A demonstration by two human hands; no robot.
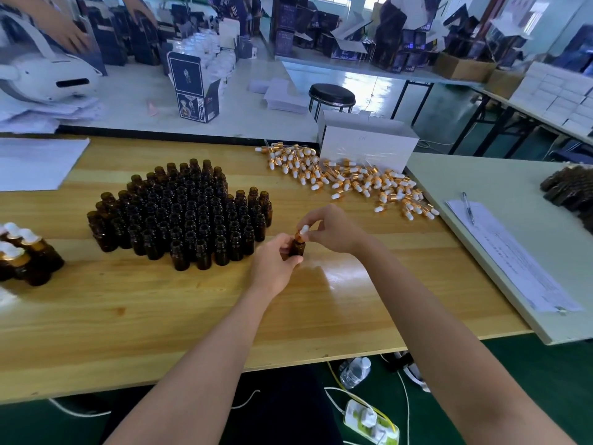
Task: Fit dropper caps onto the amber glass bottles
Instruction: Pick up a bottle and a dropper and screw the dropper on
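Note:
My left hand [276, 261] grips one amber glass bottle [297, 248] just above the wooden table [160, 309]. My right hand [330, 228] pinches a gold-and-white dropper cap [302, 232] that sits on that bottle's neck. To the left stands a dense cluster of several open amber bottles [183, 213]. A loose pile of dropper caps [349, 178] lies at the back right of the table. Several capped bottles [25, 255] stand at the far left edge.
A white box [369, 142] stands behind the cap pile. White sheets [35, 165] lie at the back left. A grey side table [513, 226] on the right holds a paper form, a pen [468, 207] and more dark bottles [571, 191]. Another person's hands work at the far bench.

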